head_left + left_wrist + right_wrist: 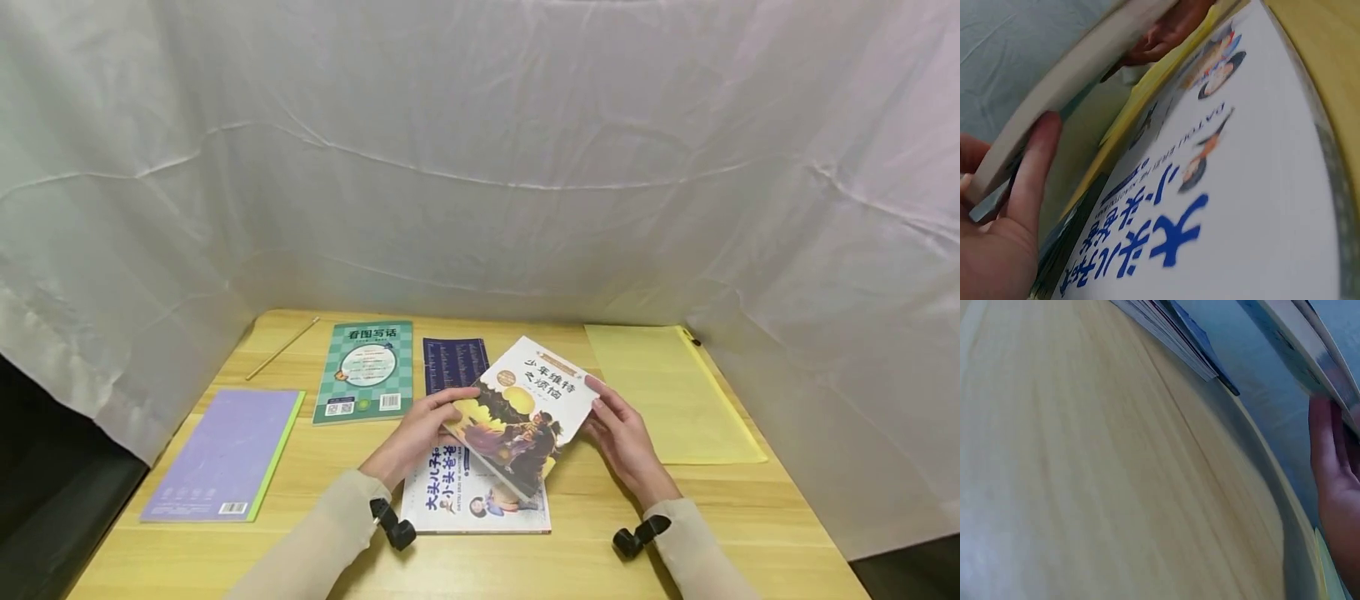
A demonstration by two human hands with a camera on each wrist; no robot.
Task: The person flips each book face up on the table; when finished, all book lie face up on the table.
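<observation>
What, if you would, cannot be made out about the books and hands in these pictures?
- White book: head view, its upper cover is hidden by the held book.
- Right hand: right wrist view, cut off by the frame edge.
- Dark sheet: print too small.
- Left hand: fingertips hidden beneath the held book.

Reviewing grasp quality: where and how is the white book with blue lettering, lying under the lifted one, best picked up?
Probably by the near short edge of the white book, from the person's side: it lies flat, and that edge is bare while the lifted book overhangs its far end.
</observation>
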